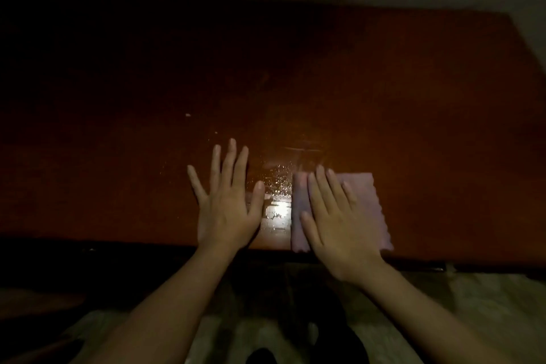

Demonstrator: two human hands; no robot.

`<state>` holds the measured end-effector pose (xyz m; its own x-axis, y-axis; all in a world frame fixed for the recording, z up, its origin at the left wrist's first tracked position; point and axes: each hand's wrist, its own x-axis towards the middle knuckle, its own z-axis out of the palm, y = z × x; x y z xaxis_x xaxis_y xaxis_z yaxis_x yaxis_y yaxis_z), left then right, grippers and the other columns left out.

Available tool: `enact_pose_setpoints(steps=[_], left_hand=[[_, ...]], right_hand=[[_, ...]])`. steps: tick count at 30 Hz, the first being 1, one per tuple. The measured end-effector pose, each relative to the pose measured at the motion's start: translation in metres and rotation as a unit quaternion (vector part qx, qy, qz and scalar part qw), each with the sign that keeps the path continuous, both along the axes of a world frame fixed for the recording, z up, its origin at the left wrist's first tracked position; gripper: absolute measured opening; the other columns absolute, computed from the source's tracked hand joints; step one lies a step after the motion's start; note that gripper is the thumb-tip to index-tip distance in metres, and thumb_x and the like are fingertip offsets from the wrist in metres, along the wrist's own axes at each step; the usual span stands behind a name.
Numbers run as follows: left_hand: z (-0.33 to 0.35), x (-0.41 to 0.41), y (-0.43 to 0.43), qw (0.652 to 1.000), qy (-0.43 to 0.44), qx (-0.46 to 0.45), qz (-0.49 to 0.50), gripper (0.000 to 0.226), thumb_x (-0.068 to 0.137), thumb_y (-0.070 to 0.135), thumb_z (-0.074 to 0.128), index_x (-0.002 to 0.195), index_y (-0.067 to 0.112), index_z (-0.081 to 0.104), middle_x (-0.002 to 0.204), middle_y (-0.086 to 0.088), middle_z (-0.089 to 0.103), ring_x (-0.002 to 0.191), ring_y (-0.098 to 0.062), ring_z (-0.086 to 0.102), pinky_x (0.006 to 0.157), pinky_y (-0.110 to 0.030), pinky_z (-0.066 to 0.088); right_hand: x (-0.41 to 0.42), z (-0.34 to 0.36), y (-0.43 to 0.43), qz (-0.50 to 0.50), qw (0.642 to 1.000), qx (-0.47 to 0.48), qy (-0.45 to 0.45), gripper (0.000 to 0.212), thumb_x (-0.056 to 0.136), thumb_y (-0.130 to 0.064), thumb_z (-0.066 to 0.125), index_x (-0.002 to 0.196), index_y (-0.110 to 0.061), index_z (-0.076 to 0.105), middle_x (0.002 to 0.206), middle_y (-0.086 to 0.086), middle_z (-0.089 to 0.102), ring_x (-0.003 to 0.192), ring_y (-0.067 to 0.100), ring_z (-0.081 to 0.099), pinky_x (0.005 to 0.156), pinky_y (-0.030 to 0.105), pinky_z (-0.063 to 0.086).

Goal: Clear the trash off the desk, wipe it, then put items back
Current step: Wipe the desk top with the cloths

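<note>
Head view, and the light is low. The right hand [334,221] lies flat on top of the pale lilac cloth [365,195]. Its fingers [323,183] are straight and a little spread, pressing down rather than curling round anything. The cloth is a folded pad at the front edge of the counter [384,83], right of the middle, and its near edge comes right up to that front edge. The scalloped side shows past the little finger. It looks close to square from here, so I can't call a long axis.

The left hand [227,204] is palm down on bare wood just beside it, fingers splayed wide and holding nothing.

Here's the bit that matters. A glinting wet patch [277,204] sits between the two hands, touching the cloth's left side and reaching toward the left thumb. So the work lies to the left of the cloth, and the right hand, already on it, is the one placed to sweep that way. The left hand sits in that path and would likely need to lift clear.

A few pale crumbs [187,115] show farther back and to the left, well apart from the cloth. The back and left stretches of the counter are too dark to read, and I see no items on it.
</note>
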<state>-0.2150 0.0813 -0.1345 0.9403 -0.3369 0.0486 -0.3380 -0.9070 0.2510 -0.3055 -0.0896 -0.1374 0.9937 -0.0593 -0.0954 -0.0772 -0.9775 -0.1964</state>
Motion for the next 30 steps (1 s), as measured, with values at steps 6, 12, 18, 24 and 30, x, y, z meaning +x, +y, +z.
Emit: enact_pose_setpoints(steps=[6, 12, 18, 24, 30], left_hand=[[0.007, 0.024, -0.001, 1.0, -0.009, -0.009, -0.016, 0.073, 0.09, 0.061, 0.011, 0.153, 0.026, 0.003, 0.158, 0.006, -0.016, 0.144, -0.012, -0.023, 0.111, -0.052, -0.023], [0.004, 0.061, -0.013, 1.0, -0.022, -0.009, -0.02, 0.072, 0.09, 0.062, 0.011, 0.153, 0.028, 0.002, 0.159, 0.006, -0.015, 0.143, -0.011, -0.025, 0.109, -0.049, -0.027], [-0.003, 0.074, -0.011, 0.999, -0.007, 0.028, -0.029, 0.071, 0.094, 0.062, 0.01, 0.153, 0.023, 0.016, 0.16, 0.002, -0.001, 0.147, -0.015, -0.01, 0.113, -0.056, -0.013], [0.006, 0.093, -0.02, 1.0, 0.002, 0.02, -0.005, 0.07, 0.096, 0.062, 0.01, 0.151, 0.021, 0.021, 0.16, -0.002, 0.008, 0.148, -0.019, 0.002, 0.113, -0.056, -0.007], [0.004, 0.111, -0.025, 1.0, 0.007, 0.008, 0.008, 0.072, 0.094, 0.063, 0.008, 0.152, 0.021, 0.016, 0.16, -0.001, 0.008, 0.148, -0.019, 0.003, 0.111, -0.057, -0.003]], right_hand=[[-0.012, 0.025, -0.063, -0.061, 0.997, 0.008, 0.056, 0.071, 0.085, -0.058, -0.017, 0.146, -0.022, -0.019, 0.153, -0.001, -0.025, 0.142, 0.009, -0.024, 0.115, 0.026, -0.016], [0.142, 0.02, -0.069, -0.159, 0.987, -0.018, 0.019, 0.06, 0.102, -0.037, 0.008, 0.149, -0.006, -0.009, 0.157, 0.015, -0.014, 0.145, 0.026, -0.014, 0.118, 0.04, -0.008], [0.109, 0.002, -0.039, 0.06, 0.998, 0.009, -0.002, 0.062, 0.096, -0.047, -0.004, 0.149, -0.016, -0.011, 0.156, 0.005, -0.018, 0.143, 0.014, -0.024, 0.116, 0.032, -0.015], [0.138, 0.024, -0.098, 0.006, 1.0, -0.001, 0.027, 0.065, 0.091, -0.052, -0.009, 0.146, -0.019, -0.016, 0.156, 0.003, -0.018, 0.141, 0.01, -0.027, 0.115, 0.028, -0.016], [0.295, 0.013, -0.054, -0.033, 0.999, -0.03, -0.01, 0.067, 0.094, -0.046, -0.003, 0.15, -0.009, -0.008, 0.158, 0.012, -0.013, 0.145, 0.022, -0.015, 0.115, 0.036, -0.012]])
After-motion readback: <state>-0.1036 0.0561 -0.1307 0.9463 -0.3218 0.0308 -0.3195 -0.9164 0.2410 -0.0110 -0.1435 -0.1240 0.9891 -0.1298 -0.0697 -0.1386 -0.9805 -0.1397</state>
